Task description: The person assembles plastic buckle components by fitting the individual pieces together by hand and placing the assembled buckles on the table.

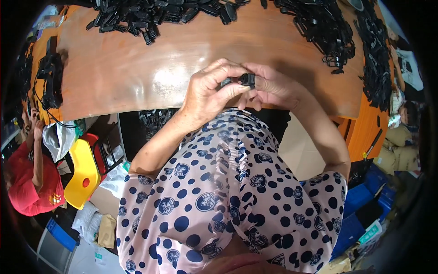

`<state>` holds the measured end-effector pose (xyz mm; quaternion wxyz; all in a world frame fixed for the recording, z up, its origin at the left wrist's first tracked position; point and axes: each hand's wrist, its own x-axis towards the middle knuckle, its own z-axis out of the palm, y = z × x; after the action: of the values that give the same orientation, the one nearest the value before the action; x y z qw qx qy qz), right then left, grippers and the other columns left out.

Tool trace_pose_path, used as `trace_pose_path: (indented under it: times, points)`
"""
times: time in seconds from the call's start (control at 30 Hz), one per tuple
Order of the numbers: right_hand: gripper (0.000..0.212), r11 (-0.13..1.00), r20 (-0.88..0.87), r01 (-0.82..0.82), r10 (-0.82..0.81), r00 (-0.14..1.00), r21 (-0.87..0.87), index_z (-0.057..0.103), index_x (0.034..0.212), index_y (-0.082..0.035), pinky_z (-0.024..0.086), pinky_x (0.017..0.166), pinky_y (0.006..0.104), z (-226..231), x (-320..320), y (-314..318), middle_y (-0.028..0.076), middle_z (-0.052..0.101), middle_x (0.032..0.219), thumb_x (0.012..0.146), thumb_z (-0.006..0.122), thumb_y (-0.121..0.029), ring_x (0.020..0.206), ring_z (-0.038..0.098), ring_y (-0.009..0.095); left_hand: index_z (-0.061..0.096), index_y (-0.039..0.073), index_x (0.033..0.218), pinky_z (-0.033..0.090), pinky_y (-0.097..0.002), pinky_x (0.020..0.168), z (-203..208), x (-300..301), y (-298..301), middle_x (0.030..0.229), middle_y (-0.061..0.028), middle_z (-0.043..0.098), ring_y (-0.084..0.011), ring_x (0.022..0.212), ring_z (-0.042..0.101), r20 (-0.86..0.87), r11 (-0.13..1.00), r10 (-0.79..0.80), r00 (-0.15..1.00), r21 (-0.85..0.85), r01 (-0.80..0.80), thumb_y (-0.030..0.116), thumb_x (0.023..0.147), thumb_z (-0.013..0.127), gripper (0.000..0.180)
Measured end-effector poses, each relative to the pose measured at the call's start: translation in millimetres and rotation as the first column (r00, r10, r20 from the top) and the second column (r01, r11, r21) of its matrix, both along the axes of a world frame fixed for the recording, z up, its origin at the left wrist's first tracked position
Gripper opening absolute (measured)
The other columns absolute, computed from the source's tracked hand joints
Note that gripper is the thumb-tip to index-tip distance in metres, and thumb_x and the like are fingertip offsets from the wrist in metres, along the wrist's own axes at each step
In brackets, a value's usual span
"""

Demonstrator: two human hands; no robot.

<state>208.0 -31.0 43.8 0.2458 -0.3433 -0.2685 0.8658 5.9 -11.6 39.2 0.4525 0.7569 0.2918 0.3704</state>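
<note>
1. The small black piece (247, 80) is held in the air above the surface (123, 68), close to its near edge and a little to the right of the middle of this edge.

2. The left hand (207, 89) comes to the piece from the left side. Its fingers (230, 70) are pinching: the forefinger lies along the upper side of the piece, and the thumb presses from below.

3. The right hand (278, 86) meets it from the other side. Its thumb lies against the right end of the piece and seems to pinch it with the forefinger, which is partly hidden; the lower fingers are curled loosely.

4. Between the left thumb and forefinger there is also a dark grey bit. One cannot tell if it belongs to the same piece.

5. The piece looks like moulded plastic, so it is probably light and stiff. Its smooth faces may be somewhat slippery, and any thin edges or clips could break under strong bending.

6. The best hold is probably by the two opposite sides of the solid body, with the fingertips only and with moderate force.

7. Along the far edge of the surface lies a heap of black parts (146, 16), and a second black heap (321, 29) lies toward the far right corner.
</note>
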Motion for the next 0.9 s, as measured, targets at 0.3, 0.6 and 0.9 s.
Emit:
trace_pose_path:
  times: [0.3,0.6,0.9]
  points:
    - [0.027,0.946,-0.059,-0.159,0.183,0.981,0.283,0.057,0.108,0.002,0.048,0.057,0.0189,-12,-61,4,0.008,0.063,0.096,0.096,0.047,-0.021,0.075,0.055,0.007,0.063,0.000,0.101,0.051,-0.0216,0.058,-4,-54,-23,0.119,-0.0156,0.054,-0.0145,0.074,0.061,0.293,0.733,0.182,0.939,-0.677,0.070,0.010,0.085,0.063,0.019]
    - [0.047,0.576,0.633,-0.410,-0.258,0.730,0.707,0.049,0.122,-0.003,0.050,0.070,0.0330,-4,-48,40,0.013,0.062,0.096,0.083,0.066,-0.023,0.083,0.061,0.019,0.062,-0.001,0.095,0.048,-0.0281,0.063,9,-173,-58,0.098,-0.0100,0.060,-0.0175,0.073,0.060,-0.442,0.934,0.216,0.871,-0.167,-0.317,0.014,0.076,0.072,0.026]
    - [0.029,0.113,0.535,-0.908,-0.834,0.134,0.403,0.052,0.109,-0.009,0.050,0.079,0.0384,-16,66,132,0.011,0.051,0.104,0.082,0.050,0.001,0.098,0.052,0.029,0.064,0.006,0.092,0.047,-0.0384,0.064,43,-108,4,0.084,-0.0092,0.062,-0.0304,0.076,0.060,-0.771,0.957,0.288,0.568,0.213,-0.195,0.012,0.080,0.064,0.013]
